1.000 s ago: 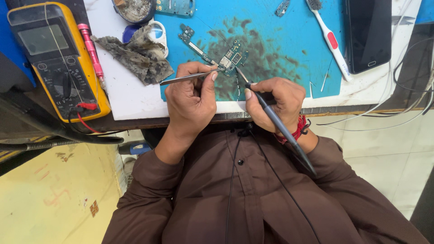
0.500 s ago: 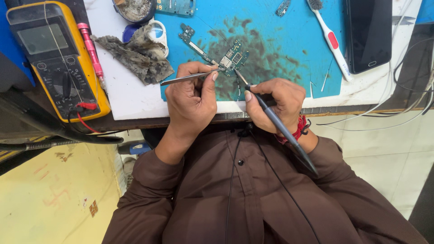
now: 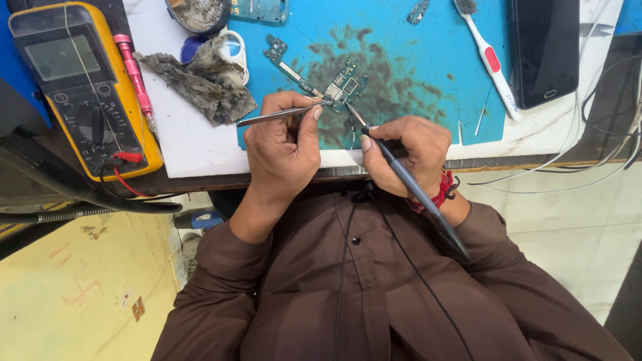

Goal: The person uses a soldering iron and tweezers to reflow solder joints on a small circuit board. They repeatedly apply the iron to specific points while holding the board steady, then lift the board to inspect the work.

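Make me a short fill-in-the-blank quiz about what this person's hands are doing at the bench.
1. The left hand holds thin metal ____ whose tips touch the small circuit board.
2. The right hand holds a dark soldering iron like a ____.
3. The circuit board lies on a stained ____ mat.
4. The yellow meter lies to the ____ of the mat.

Missing words: tweezers; pen; blue; left

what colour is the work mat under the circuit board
Blue mat with dark stains, clearest in the head view.
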